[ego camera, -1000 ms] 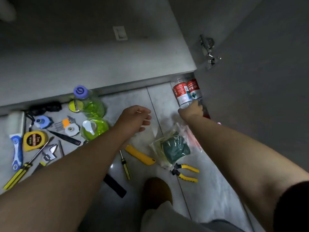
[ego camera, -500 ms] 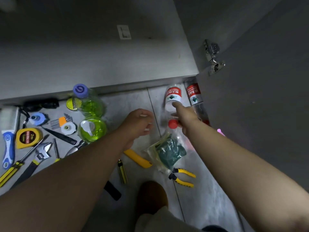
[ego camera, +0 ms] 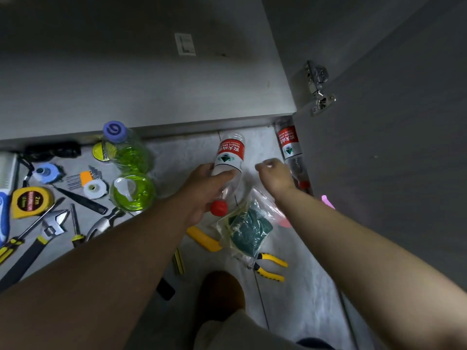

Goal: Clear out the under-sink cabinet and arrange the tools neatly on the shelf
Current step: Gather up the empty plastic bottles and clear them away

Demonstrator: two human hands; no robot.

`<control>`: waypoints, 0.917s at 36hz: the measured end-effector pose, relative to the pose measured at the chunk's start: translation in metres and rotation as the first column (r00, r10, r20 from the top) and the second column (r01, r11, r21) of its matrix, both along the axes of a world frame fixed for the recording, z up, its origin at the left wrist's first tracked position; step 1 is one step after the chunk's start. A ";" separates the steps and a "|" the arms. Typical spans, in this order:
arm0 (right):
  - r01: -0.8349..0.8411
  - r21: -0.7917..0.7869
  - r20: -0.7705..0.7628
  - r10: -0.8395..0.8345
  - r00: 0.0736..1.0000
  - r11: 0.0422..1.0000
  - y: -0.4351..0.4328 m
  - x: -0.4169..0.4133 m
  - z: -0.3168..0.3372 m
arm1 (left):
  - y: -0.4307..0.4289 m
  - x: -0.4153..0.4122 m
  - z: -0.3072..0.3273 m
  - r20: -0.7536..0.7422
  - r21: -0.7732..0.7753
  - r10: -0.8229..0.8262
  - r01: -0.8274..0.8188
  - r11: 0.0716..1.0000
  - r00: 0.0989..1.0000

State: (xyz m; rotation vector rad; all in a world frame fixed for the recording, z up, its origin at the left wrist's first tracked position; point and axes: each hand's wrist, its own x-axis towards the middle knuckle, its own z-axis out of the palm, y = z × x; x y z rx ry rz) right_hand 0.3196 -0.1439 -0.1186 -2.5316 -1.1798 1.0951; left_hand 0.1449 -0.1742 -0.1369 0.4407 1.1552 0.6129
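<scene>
clear plastic water bottle (ego camera: 228, 157), red label and cap, frame centre: passed from right hand (ego camera: 276, 176) to left hand (ego camera: 202, 190), left fingers now wrapped round its body. right fingers loosely curled, empty, just beside second matching bottle (ego camera: 288, 145) at right cabinet edge; likely next out.

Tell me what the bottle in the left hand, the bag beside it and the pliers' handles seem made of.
Bottle in the left hand: clear thin plastic, glossy; the floor shows through it. Bag: thin clear plastic film, crinkled and shiny; what is inside shows through. Pliers: handles likely rubber or plastic sleeves, matte yellow and black.
</scene>
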 end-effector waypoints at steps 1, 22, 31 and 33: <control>-0.047 -0.002 0.111 0.047 0.993 0.999 0.005 0.006 -0.005 | -0.001 -0.001 -0.003 0.010 -0.001 -0.001 0.001 1.000 1.000; -0.276 -0.030 0.654 0.228 0.721 0.961 0.019 0.006 -0.050 | -0.006 -0.018 -0.030 0.049 -0.083 0.100 -0.096 0.992 0.994; 0.010 -0.178 0.432 0.069 0.899 0.984 0.027 0.026 -0.049 | -0.012 -0.026 -0.028 0.054 -0.077 0.105 -0.101 0.992 0.993; 0.068 -0.144 0.371 -0.010 0.928 0.987 0.028 0.026 -0.049 | -0.012 -0.028 -0.029 0.051 -0.082 0.107 -0.102 0.991 0.993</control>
